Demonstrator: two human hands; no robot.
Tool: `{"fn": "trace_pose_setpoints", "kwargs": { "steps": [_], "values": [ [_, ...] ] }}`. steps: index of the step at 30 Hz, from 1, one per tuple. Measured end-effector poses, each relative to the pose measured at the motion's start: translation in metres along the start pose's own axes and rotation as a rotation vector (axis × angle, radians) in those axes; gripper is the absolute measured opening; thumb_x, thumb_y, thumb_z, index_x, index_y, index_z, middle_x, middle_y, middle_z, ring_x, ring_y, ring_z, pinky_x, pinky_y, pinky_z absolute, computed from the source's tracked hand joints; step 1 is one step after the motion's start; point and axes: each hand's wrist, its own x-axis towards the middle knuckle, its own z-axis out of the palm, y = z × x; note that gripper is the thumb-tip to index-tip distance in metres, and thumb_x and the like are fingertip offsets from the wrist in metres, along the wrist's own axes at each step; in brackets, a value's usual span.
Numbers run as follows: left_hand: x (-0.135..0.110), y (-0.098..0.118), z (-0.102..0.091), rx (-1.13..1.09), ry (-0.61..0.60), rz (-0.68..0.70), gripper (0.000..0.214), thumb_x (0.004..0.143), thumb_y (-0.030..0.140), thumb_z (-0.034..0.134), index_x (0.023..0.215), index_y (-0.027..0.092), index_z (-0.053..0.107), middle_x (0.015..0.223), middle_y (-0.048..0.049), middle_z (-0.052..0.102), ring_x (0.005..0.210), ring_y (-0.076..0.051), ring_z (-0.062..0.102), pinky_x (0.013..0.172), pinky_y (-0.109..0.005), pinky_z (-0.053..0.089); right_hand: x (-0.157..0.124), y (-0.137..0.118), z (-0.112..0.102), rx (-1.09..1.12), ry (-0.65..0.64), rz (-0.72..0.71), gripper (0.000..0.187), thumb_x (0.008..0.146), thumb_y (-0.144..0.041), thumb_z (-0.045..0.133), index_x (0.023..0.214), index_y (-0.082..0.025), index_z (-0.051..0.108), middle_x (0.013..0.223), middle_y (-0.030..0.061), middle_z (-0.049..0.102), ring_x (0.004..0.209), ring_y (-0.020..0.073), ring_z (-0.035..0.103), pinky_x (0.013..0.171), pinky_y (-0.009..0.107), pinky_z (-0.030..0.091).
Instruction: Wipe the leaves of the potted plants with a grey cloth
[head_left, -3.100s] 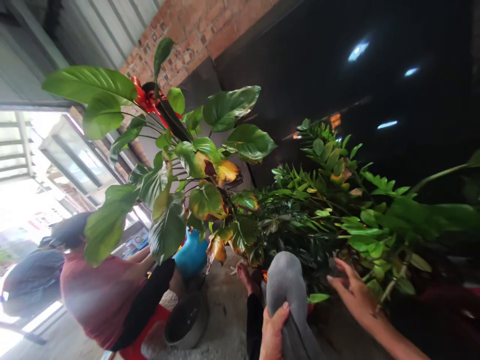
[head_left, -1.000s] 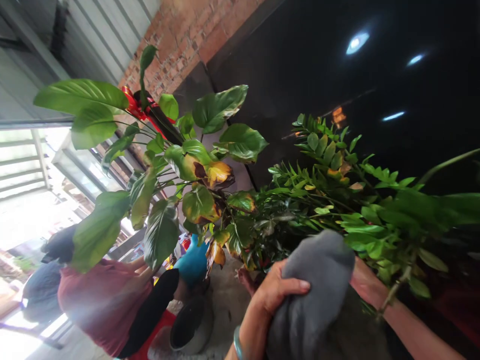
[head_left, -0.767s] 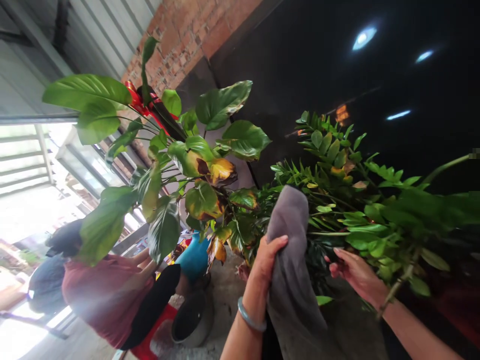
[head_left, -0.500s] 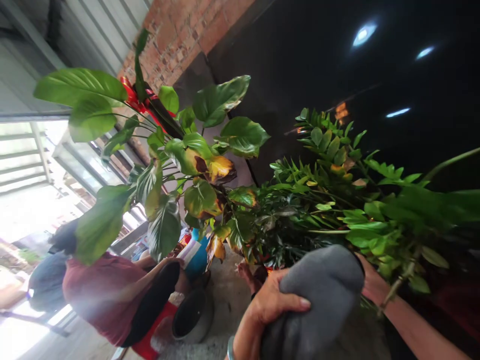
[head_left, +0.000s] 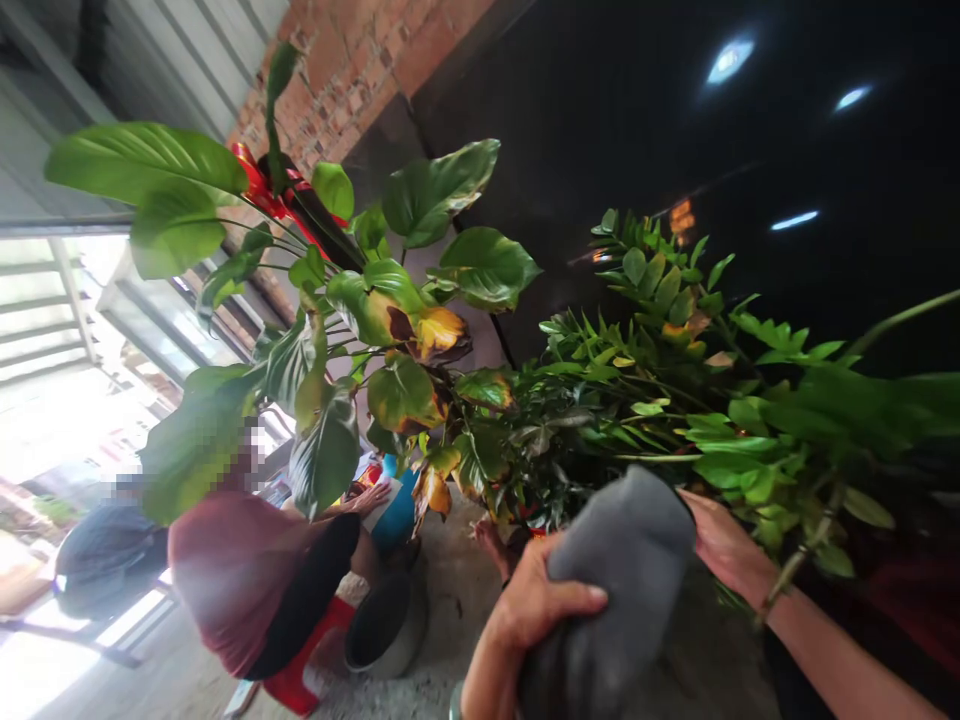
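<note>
A soft grey cloth piece (head_left: 622, 560) with a rounded top end is held up at the lower middle. My left hand (head_left: 532, 600) grips its left edge, thumb across the front and fingers out of sight behind. On the opposite side, my right hand (head_left: 724, 545) holds the upper right edge, its fingertips hidden by the cloth. What kind of item the cloth is I cannot tell. Green leafy plants (head_left: 750, 440) come close to my right hand and forearm.
Behind stands a broad-leaved plant (head_left: 409, 395) with yellowed, browned leaves. A person in a dull red shirt (head_left: 232, 560) sits on a red stool (head_left: 315, 650) at left, beside a dark bucket (head_left: 386, 625). A black glossy wall (head_left: 637, 120) rises behind the plants.
My right hand and the top of the grey cloth have moved left and slightly inward, and the cloth looks narrower. The seated person's body has shifted to the right.
</note>
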Motion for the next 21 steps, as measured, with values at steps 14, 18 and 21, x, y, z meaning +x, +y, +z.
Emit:
{"fn": "trace_pose_setpoints", "kwargs": {
  "steps": [14, 18, 21],
  "values": [
    [-0.003, -0.012, -0.013, 0.058, -0.054, 0.036, 0.052, 0.047, 0.037, 0.084, 0.093, 0.014, 0.076, 0.070, -0.0038, 0.070, 0.061, -0.017, 0.060, 0.063, -0.028, 0.048, -0.003, 0.000, -0.001, -0.066, -0.040, -0.021, 0.026, 0.052, -0.040, 0.080, 0.055, -0.021, 0.063, 0.042, -0.0015, 0.060, 0.038, 0.0152, 0.054, 0.041, 0.027, 0.047],
    [0.011, 0.019, -0.014, -0.019, 0.114, 0.216, 0.052, 0.049, 0.039, 0.084, 0.093, 0.014, 0.072, 0.070, -0.0026, 0.070, 0.060, -0.016, 0.060, 0.061, -0.028, 0.049, -0.005, -0.001, 0.005, -0.106, -0.089, -0.010, 0.030, 0.049, -0.046, 0.081, 0.052, -0.020, 0.066, 0.040, -0.0001, 0.060, 0.038, 0.0154, 0.055, 0.043, 0.028, 0.048],
    [0.028, 0.009, -0.008, 0.022, 0.238, 0.207, 0.052, 0.045, 0.039, 0.084, 0.088, 0.013, 0.071, 0.067, -0.0022, 0.069, 0.059, -0.017, 0.059, 0.060, -0.029, 0.048, -0.006, 0.000, 0.007, -0.124, -0.092, -0.002, 0.030, 0.048, -0.046, 0.081, 0.052, -0.019, 0.068, 0.042, 0.0021, 0.062, 0.039, 0.0157, 0.057, 0.043, 0.027, 0.047]
  ]
}}
